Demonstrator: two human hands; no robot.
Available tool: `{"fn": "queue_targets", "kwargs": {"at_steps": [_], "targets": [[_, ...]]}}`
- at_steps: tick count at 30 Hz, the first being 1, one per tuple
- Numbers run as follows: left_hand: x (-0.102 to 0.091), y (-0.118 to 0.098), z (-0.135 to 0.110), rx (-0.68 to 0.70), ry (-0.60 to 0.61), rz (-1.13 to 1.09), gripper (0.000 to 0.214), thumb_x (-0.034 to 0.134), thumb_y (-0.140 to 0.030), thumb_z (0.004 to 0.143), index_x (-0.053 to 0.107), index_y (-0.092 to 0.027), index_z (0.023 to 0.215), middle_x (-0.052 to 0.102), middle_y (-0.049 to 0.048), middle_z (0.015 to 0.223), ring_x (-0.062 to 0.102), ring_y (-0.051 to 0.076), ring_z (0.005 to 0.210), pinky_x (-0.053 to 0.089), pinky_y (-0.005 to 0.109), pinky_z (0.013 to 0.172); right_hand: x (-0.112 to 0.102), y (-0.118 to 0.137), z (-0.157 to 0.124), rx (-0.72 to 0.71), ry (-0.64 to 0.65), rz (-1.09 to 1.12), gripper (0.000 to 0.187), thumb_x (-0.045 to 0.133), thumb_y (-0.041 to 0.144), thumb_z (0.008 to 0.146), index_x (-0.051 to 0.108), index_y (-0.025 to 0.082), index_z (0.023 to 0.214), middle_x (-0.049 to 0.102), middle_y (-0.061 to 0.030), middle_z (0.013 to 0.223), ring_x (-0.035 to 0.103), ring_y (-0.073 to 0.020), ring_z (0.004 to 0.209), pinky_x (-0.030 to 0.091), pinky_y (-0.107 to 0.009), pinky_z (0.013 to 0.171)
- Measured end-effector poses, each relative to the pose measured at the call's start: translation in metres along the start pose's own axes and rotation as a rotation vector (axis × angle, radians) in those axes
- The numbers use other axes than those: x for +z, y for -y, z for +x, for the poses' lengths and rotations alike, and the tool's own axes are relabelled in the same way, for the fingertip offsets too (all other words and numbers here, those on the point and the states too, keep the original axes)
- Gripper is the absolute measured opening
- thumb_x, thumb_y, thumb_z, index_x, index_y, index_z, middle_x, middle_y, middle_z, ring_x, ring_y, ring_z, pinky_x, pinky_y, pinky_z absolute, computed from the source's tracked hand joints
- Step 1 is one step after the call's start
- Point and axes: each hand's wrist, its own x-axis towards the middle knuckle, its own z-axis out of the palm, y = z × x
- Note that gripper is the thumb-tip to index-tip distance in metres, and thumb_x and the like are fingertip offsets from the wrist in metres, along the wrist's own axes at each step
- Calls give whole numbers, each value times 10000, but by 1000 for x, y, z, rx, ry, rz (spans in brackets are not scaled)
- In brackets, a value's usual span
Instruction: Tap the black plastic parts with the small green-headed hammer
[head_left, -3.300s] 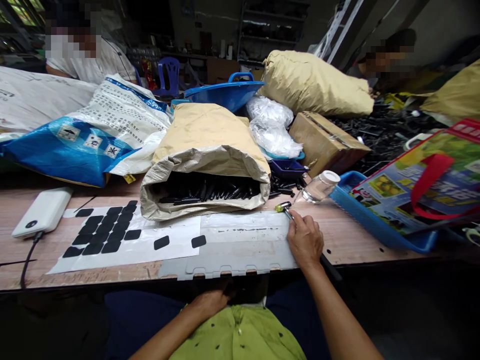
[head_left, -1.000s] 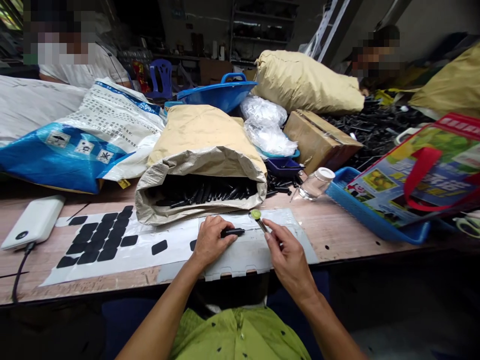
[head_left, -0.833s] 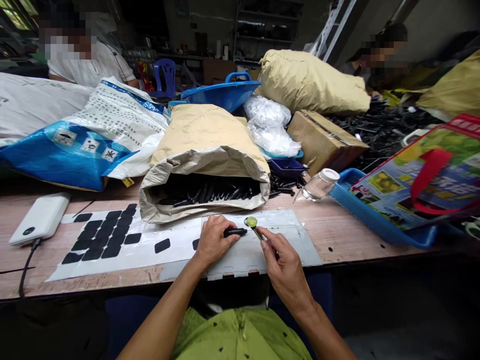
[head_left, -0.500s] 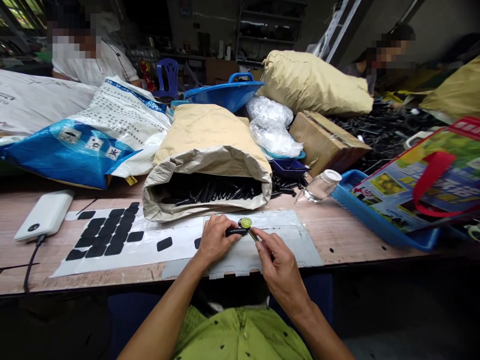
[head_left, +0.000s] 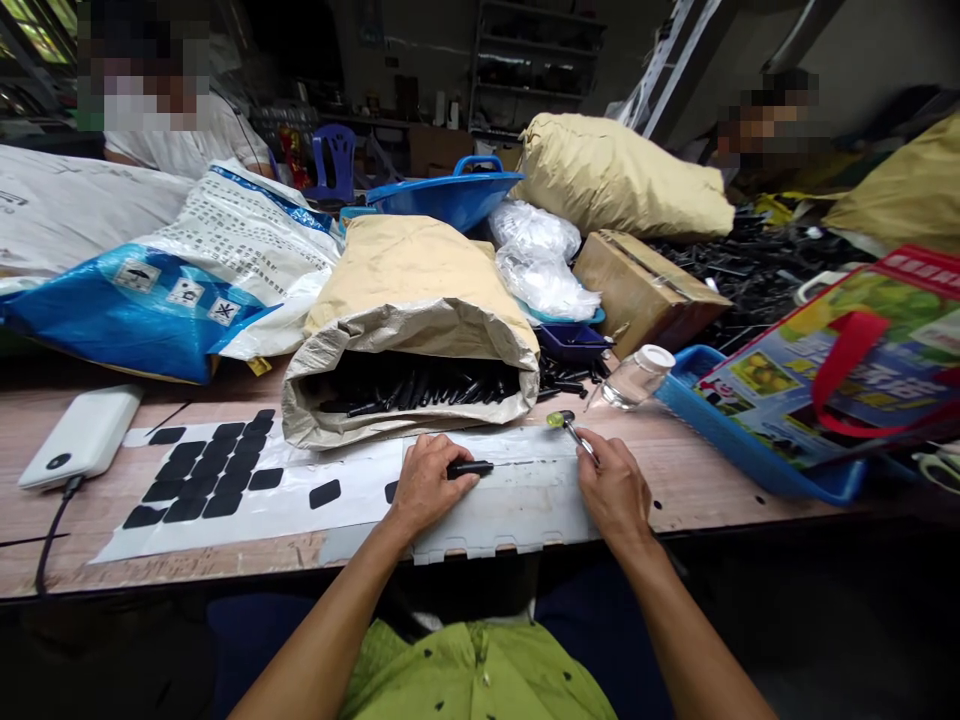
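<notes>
My left hand (head_left: 426, 484) lies on the grey plastic sheet (head_left: 517, 500) with its fingers closed round a short black rod (head_left: 471, 467). My right hand (head_left: 613, 487) rests further right on the sheet's edge, pinching a thin metal tool (head_left: 574, 433) with a yellow-green tip (head_left: 556, 419) that points away from me. Just behind both hands, an open paper sack (head_left: 409, 320) lies on its side, full of black rods (head_left: 416, 385).
A white sheet with black pads (head_left: 214, 468) and a white power bank (head_left: 81, 436) lie to the left. A clear bottle (head_left: 631, 377), a blue tray (head_left: 742, 440) with a colourful bag, a cardboard box (head_left: 645, 290) and more sacks crowd the table. Two people sit opposite.
My right hand has drawn the green-tipped tool away from the black rod, out to the right. My left hand still grips the rod in the same spot.
</notes>
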Motion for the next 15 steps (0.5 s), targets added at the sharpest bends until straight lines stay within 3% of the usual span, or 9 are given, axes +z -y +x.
{"fn": "queue_targets", "kwargs": {"at_steps": [6,10,12,15], "targets": [[0,3,2,26,-2,22,141,759,-302,843,730,-257,973,679,15,929,525,249,958,382,390,862,19,-12,7,-59,-82,-269,333,580,222,953,705,259,1260,615,-64,956,489,-192,870,293,-323,724],[-9,-16,-14,138,-22,-87,157,666,-340,934,691,-231,1043,682,50,992,553,250,977,406,386,872,21,-9,4,-70,-93,-308,333,607,221,943,693,273,1260,609,-52,953,476,-184,862,255,-323,703],[-12,-34,-36,239,97,-233,181,590,-337,984,664,-230,1110,688,51,1014,591,216,945,435,341,848,21,-9,4,-73,-93,-318,335,604,219,944,687,274,1264,608,-51,960,476,-183,866,248,-324,700],[-2,-54,-78,291,431,-363,202,575,-349,990,666,-265,1150,717,15,992,648,178,886,454,283,789,22,-11,5,-77,-97,-334,339,591,223,952,677,273,1276,607,-54,969,479,-188,872,245,-327,699]]}}
